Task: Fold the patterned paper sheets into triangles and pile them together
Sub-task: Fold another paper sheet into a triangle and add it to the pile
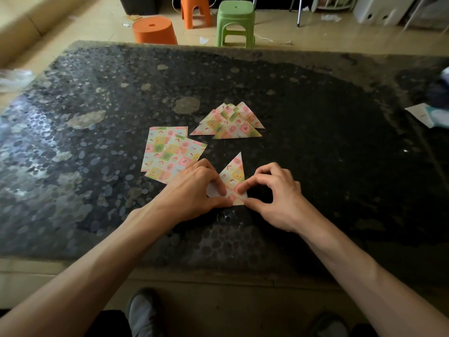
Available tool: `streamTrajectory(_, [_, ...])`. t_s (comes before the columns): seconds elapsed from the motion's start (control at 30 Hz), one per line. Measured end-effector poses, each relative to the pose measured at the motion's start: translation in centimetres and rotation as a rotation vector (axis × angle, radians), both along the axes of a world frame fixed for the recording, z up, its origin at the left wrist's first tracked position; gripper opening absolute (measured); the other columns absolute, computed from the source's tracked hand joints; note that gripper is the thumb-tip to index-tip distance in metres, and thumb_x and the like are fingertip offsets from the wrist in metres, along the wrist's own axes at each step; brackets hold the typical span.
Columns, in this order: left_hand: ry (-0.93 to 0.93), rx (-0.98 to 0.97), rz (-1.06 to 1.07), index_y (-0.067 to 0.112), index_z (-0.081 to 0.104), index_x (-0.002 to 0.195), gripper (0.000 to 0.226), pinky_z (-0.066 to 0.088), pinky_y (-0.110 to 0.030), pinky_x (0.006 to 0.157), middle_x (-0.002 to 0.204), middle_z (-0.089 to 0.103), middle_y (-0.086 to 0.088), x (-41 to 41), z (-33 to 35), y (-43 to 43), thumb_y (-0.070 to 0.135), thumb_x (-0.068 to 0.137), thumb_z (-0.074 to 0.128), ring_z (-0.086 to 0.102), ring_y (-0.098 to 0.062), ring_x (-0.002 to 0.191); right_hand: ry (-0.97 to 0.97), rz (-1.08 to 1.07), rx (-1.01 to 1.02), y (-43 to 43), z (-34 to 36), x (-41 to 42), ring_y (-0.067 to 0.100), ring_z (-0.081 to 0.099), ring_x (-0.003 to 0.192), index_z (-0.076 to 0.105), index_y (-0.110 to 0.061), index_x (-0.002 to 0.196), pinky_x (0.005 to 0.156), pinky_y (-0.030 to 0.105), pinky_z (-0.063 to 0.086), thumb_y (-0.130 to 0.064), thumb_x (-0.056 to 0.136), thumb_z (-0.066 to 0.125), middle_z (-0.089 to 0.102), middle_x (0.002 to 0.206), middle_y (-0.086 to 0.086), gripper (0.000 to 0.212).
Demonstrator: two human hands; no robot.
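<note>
A patterned paper sheet (233, 173) folded into a triangle lies on the dark table near me, its tip pointing away. My left hand (194, 188) presses its left corner with thumb and fingers, where a bit of white underside shows. My right hand (274, 193) pinches its lower right corner, the index finger lying on the fold. A pile of folded triangles (228, 122) lies further back. Two flat unfolded patterned sheets (170, 154) overlap to the left of the triangle, partly under my left hand.
The dark speckled table (97, 132) stretches wide on all sides. White papers and a dark object (435, 110) sit at its right edge. On the floor beyond stand two orange stools (155, 30) and a green stool (235, 20). My shoes show below the table's near edge.
</note>
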State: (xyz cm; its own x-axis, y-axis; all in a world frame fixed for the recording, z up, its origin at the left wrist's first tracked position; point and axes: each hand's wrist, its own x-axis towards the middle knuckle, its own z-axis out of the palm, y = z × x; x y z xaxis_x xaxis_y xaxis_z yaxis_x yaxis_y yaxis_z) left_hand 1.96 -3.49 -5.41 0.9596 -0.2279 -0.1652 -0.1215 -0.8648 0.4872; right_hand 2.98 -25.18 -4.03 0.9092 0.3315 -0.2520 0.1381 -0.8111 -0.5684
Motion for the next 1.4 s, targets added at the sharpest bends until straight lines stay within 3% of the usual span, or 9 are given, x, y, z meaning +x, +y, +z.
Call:
streamTrajectory(0.33, [0.077, 0.009, -0.043, 0.045, 0.065, 0.091, 0.019, 0.038, -0.02, 0.089, 0.117, 0.043, 0.018, 0.4, 0.8, 0.3, 0.051, 0.081, 0.08, 0.042, 0.0, 0.11, 0.005, 0.002, -0.001, 0.1, 0.4, 0.0, 0.008, 0.031, 0.137, 0.069, -0.045, 0.108, 0.113, 0.035, 0.027, -0.035, 0.09, 0.078, 0.039, 0.128, -0.018, 0.023])
streamTrajectory(0.5, [0.093, 0.056, -0.075, 0.043, 0.066, 0.102, 0.023, 0.032, -0.007, 0.07, 0.119, 0.041, 0.02, 0.4, 1.3, 0.5, 0.049, 0.084, 0.078, 0.038, 0.002, 0.105, 0.02, 0.017, 0.028, -0.4, 0.2, 0.1, 0.008, 0.03, 0.137, 0.069, -0.045, 0.11, 0.111, 0.033, 0.023, -0.036, 0.09, 0.077, 0.038, 0.129, -0.02, 0.023])
streamTrajectory(0.63, [0.067, 0.049, -0.091, 0.044, 0.058, 0.111, 0.032, 0.032, -0.011, 0.069, 0.115, 0.041, 0.02, 0.4, 1.2, 0.4, 0.049, 0.085, 0.077, 0.041, 0.001, 0.103, -0.018, 0.018, 0.005, -0.1, -0.2, 0.0, 0.008, 0.03, 0.137, 0.067, -0.047, 0.109, 0.106, 0.031, 0.022, -0.037, 0.091, 0.076, 0.037, 0.128, -0.02, 0.022])
streamTrajectory(0.73, [0.051, -0.051, -0.089, 0.043, 0.053, 0.12, 0.044, 0.039, -0.013, 0.077, 0.111, 0.046, 0.022, 0.3, 1.2, 0.8, 0.048, 0.084, 0.078, 0.047, 0.001, 0.1, -0.019, 0.041, 0.024, -0.4, -0.3, 0.1, 0.006, 0.03, 0.136, 0.066, -0.047, 0.11, 0.105, 0.03, 0.02, -0.037, 0.091, 0.076, 0.038, 0.127, -0.021, 0.024])
streamTrajectory(0.87, [-0.035, -0.139, -0.024, 0.039, 0.052, 0.132, 0.058, 0.056, -0.033, 0.087, 0.12, 0.055, 0.014, 0.3, 1.2, 1.2, 0.044, 0.082, 0.081, 0.057, -0.003, 0.1, -0.068, 0.042, 0.112, -1.0, -0.6, 0.0, 0.003, 0.036, 0.132, 0.067, -0.045, 0.114, 0.107, 0.033, 0.028, -0.047, 0.092, 0.071, 0.047, 0.125, -0.022, 0.023])
streamTrajectory(1.07, [-0.026, -0.115, 0.024, 0.041, 0.038, 0.145, 0.078, 0.048, -0.012, 0.07, 0.128, 0.052, 0.012, 0.0, 1.0, 0.2, 0.037, 0.082, 0.083, 0.063, 0.002, 0.087, -0.254, 0.071, 0.061, -0.6, -1.4, -0.4, 0.003, 0.04, 0.127, 0.067, -0.041, 0.114, 0.1, 0.028, 0.031, -0.052, 0.09, 0.072, 0.051, 0.121, -0.022, 0.027])
streamTrajectory(1.23, [0.019, -0.213, 0.095, 0.043, 0.038, 0.142, 0.076, 0.056, -0.013, 0.067, 0.118, 0.057, 0.016, -0.2, 1.2, -0.4, 0.027, 0.083, 0.083, 0.065, 0.01, 0.082, -0.309, 0.083, 0.038, -0.5, -1.5, -0.7, 0.002, 0.038, 0.126, 0.067, -0.04, 0.114, 0.096, 0.025, 0.028, -0.052, 0.088, 0.074, 0.054, 0.121, -0.022, 0.029])
streamTrajectory(1.4, [0.045, -0.209, 0.064, 0.043, 0.036, 0.142, 0.081, 0.061, -0.025, 0.075, 0.118, 0.056, 0.015, -0.5, 1.2, -0.9, 0.026, 0.081, 0.085, 0.067, 0.002, 0.077, -0.481, 0.108, -0.005, 0.0, -2.4, -1.0, 0.004, 0.046, 0.117, 0.069, -0.035, 0.109, 0.09, 0.025, 0.035, -0.051, 0.09, 0.072, 0.059, 0.114, -0.018, 0.025])
